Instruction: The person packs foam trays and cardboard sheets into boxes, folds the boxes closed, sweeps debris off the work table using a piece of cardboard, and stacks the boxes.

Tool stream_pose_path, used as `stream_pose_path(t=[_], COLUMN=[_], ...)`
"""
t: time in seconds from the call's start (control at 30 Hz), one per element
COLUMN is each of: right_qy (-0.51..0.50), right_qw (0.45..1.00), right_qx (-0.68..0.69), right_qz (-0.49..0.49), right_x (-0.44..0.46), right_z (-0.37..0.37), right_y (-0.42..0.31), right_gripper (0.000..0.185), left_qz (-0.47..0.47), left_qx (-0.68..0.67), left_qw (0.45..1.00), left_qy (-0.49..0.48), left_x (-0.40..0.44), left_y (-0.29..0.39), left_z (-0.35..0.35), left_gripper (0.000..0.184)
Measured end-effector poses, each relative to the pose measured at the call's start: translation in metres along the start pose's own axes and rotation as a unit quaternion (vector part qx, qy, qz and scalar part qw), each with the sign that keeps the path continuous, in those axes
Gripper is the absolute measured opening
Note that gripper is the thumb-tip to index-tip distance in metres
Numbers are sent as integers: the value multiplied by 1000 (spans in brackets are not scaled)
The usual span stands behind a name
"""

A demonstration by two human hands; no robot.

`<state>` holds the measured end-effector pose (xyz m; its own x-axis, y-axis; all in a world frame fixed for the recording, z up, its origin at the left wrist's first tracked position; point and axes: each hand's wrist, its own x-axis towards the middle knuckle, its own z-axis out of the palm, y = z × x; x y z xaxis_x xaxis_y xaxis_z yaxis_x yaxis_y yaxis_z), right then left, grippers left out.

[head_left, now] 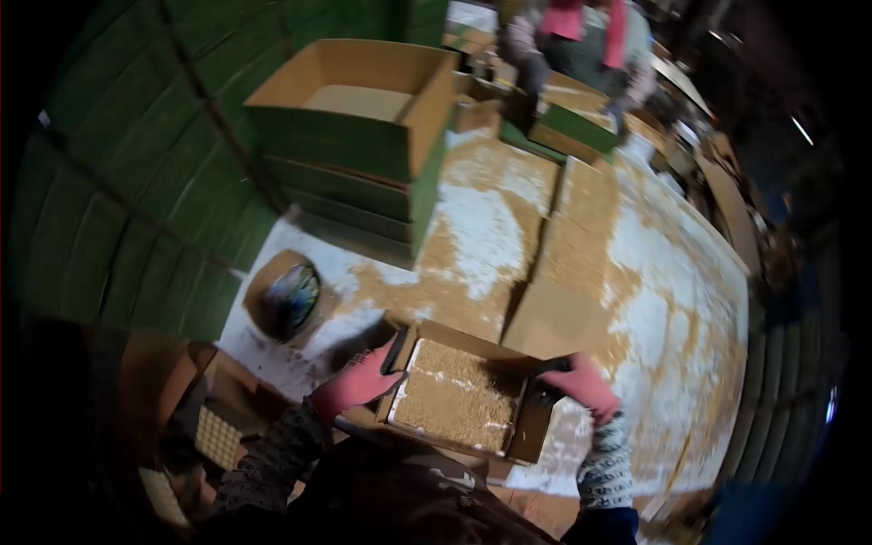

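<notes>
A shallow cardboard box (530,442) is in front of my body at the near edge of the table. Inside it lies a layer of tan, grainy material (459,392) with a pale rim and a whitish line across it. My left hand (359,377), in a pink glove with dark fingertips, grips the box's left wall. On the opposite wall, my right hand (581,386), gloved the same way, has its dark fingers closed over the edge. Some fingers of both hands are hidden by the box walls.
The white table (672,363) is strewn with tan grains. A flat cardboard sheet (559,318) lies beyond my box. Stacked green boxes (336,141) and a round container (282,295) stand left. At the far end, a person (581,54) handles a green box (577,130).
</notes>
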<state>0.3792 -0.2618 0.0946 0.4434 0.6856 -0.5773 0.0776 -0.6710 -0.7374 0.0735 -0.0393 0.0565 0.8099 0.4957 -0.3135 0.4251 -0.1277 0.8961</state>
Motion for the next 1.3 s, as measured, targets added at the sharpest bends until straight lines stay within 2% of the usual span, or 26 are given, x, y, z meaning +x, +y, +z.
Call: stream_pose_path(t=[0.03, 0.07, 0.1, 0.13, 0.17, 0.2, 0.23, 0.3, 0.33, 0.4, 0.43, 0.5, 0.53, 0.63, 0.7, 0.77, 0.83, 0.9, 0.93, 0.97, 1.03, 1.07, 1.1, 1.2, 1.23, 1.3], right_qy=[82, 191, 302, 292, 280, 266, 250, 182, 184, 245, 301, 373, 395, 343, 340, 385, 405, 337, 247, 174, 73, 24, 30, -69, -65, 5], right_qw=[995, 954, 863, 827, 773, 768, 763, 837, 856, 873, 865, 739, 761, 826, 811, 787, 776, 752, 748, 737, 723, 759, 766, 819, 819, 932], right_qx=[-4, -165, -311, -433, -547, -560, -571, -515, -482, -416, -384, -503, -456, -395, -390, -360, -314, -355, -406, -444, -502, -481, -480, -465, -465, -238], right_qz=[-61, -163, -261, -209, -156, -161, -170, -26, -30, -71, -117, -249, -239, -209, -274, -321, -369, -442, -463, -480, -469, -439, -427, -329, -330, -272], right_x=[25, 46, 68, 90, 103, 105, 117, 119, 114, 105, 97, 57, 45, -10, -49, -80, -96, -108, -108, -111, -108, -97, -82, -61, -71, -101], right_z=[-23, -32, -40, -48, -54, -63, -66, -74, -86, -118, -130, -125, -122, -98, -68, -37, 11, 58, 72, 91, 121, 136, 146, 154, 144, 106], right_y=[0, 3, 6, 30, 57, 73, 75, 42, 38, 54, 63, 32, 30, 6, -8, -15, -38, -63, -53, -48, -19, 11, 33, 54, 40, 13], right_gripper=[52, 67, 83, 91, 99, 102, 104, 84, 70, 42, 28, 17, 11, 22, 34, 41, 40, 29, 27, 28, 27, 26, 26, 28, 28, 36], left_qz=[36, -23, 53, 13, 86, 64, -44, -266, -271, -75, -71, -109, -115, -144, -153, 125, 171, 243, 259, 333, 347, 290, 231, 152, 156, 169], left_qx=[4, -31, 54, 50, 271, 615, 490, 501, 503, 551, 549, 486, 463, 387, 381, 452, 442, 576, 572, 522, 481, 493, 477, 206, 208, 243], left_qw=[999, 998, 982, 977, 869, 621, 750, 785, 783, 753, 756, 800, 814, 842, 851, 750, 858, 780, 777, 784, 800, 818, 840, 954, 953, 936], left_qy=[21, 51, 173, 208, 405, 482, 441, 249, 247, 353, 349, 335, 330, 346, 328, 467, 198, -22, -39, 35, 96, 67, 120, 156, 156, 193], left_x=[-3, -8, -5, 0, 12, 17, 17, 8, 6, 15, 15, 7, 3, -6, -16, -20, -31, -19, -29, -39, -36, -37, -44, -40, -43, -46], left_y=[-23, -24, -51, -42, -101, -119, -131, -116, -142, -210, -205, -175, -159, -138, -86, -36, 46, 56, 39, 18, 18, 30, 29, -20, -25, -29], left_z=[-4, -25, -41, -68, -83, -101, -133, -153, -157, -160, -159, -165, -164, -168, -160, -126, -56, 28, 38, 38, 13, -5, -13, 2, 2, 2], left_gripper=[55, 44, 34, 28, 25, 28, 28, 25, 25, 22, 22, 22, 26, 30, 31, 29, 29, 31, 31, 29, 37, 51, 64, 74, 74, 67])
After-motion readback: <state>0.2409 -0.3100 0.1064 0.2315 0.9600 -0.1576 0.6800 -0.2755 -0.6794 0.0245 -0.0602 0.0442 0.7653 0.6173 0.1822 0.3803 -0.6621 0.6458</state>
